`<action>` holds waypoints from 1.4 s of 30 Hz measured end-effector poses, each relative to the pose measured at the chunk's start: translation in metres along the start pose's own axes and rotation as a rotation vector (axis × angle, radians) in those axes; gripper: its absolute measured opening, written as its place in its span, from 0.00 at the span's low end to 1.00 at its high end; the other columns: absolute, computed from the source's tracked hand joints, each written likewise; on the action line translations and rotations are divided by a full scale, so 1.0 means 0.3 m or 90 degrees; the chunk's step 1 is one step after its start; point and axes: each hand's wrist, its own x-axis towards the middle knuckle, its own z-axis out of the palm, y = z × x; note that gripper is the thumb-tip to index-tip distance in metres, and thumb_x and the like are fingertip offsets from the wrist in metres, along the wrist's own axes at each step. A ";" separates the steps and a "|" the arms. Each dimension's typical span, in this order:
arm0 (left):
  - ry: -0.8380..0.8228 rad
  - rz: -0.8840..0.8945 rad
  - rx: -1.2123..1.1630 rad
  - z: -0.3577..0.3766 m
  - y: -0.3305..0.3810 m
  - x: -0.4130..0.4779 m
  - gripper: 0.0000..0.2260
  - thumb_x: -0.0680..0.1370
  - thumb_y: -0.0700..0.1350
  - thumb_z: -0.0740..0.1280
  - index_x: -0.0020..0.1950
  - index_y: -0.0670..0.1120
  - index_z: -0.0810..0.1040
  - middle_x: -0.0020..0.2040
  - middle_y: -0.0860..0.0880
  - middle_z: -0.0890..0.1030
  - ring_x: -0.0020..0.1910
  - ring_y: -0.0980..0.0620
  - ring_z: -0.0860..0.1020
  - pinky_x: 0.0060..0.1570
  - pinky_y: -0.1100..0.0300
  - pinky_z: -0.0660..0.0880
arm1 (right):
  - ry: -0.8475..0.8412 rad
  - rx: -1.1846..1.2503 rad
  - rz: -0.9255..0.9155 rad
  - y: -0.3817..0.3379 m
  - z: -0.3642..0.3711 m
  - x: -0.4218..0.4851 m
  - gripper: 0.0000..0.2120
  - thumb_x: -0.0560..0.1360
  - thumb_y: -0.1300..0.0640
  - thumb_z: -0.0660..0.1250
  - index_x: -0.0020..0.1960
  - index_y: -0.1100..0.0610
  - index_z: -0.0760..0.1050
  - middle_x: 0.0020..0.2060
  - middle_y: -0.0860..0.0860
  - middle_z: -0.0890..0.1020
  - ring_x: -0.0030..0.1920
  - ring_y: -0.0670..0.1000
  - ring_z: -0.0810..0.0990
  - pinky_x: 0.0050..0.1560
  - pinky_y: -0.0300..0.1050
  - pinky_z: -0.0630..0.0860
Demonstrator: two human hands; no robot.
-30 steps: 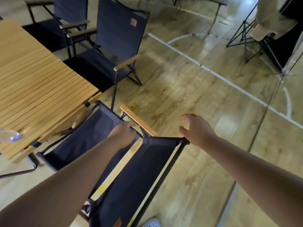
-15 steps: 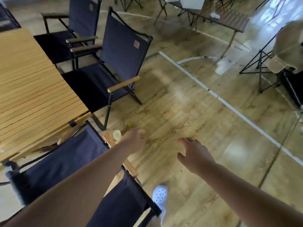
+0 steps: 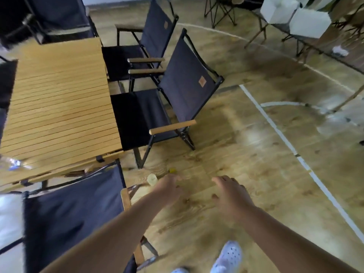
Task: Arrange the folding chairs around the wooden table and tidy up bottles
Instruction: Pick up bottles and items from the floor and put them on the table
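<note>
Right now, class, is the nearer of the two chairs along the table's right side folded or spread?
Spread: the chair stands on its legs, seat flat, backrest raised, armrest out.

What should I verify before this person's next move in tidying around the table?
1. left hand free: ok, holds nothing.
2. right hand free: ok, fingers relaxed.
3. near chair at the table end: ok.
4. side chairs along the table: ok.
5. floor tidy: not ok, a pale round object and a yellow bit lie by the left hand.
6. bottle tidied: cannot tell, blurred at the table's edge.
</note>
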 end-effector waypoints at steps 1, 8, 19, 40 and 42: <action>0.008 -0.006 -0.008 -0.009 0.012 0.013 0.18 0.80 0.46 0.63 0.71 0.55 0.72 0.63 0.45 0.76 0.39 0.52 0.78 0.27 0.66 0.69 | -0.003 -0.007 -0.022 0.005 -0.029 0.032 0.27 0.79 0.49 0.64 0.76 0.49 0.62 0.70 0.47 0.71 0.67 0.52 0.70 0.65 0.51 0.69; 0.118 -0.085 -0.083 -0.050 0.104 0.096 0.16 0.79 0.45 0.61 0.67 0.50 0.76 0.65 0.46 0.77 0.62 0.46 0.76 0.55 0.57 0.72 | -0.009 -0.061 -0.175 0.040 -0.263 0.279 0.26 0.79 0.50 0.64 0.75 0.49 0.63 0.70 0.49 0.71 0.64 0.54 0.73 0.63 0.53 0.72; 0.216 -0.170 -0.102 -0.010 0.028 0.265 0.16 0.79 0.43 0.62 0.67 0.49 0.75 0.66 0.46 0.76 0.52 0.51 0.77 0.48 0.59 0.74 | -0.022 -0.109 -0.312 0.029 -0.261 0.645 0.25 0.78 0.52 0.62 0.75 0.51 0.65 0.71 0.50 0.70 0.68 0.55 0.69 0.66 0.54 0.71; 0.379 -0.162 -0.085 0.136 -0.557 1.161 0.20 0.76 0.44 0.63 0.69 0.52 0.74 0.66 0.46 0.75 0.53 0.47 0.77 0.49 0.56 0.77 | 0.207 -0.163 -0.513 -0.284 0.333 1.508 0.31 0.76 0.49 0.65 0.77 0.50 0.58 0.70 0.52 0.70 0.67 0.59 0.70 0.65 0.59 0.70; 0.380 -0.157 -0.066 0.171 -0.624 1.217 0.19 0.77 0.45 0.63 0.69 0.51 0.74 0.66 0.46 0.75 0.55 0.46 0.77 0.52 0.55 0.77 | 0.258 -0.189 -0.529 -0.293 0.368 1.545 0.32 0.76 0.46 0.66 0.76 0.50 0.58 0.66 0.55 0.73 0.64 0.61 0.73 0.63 0.59 0.69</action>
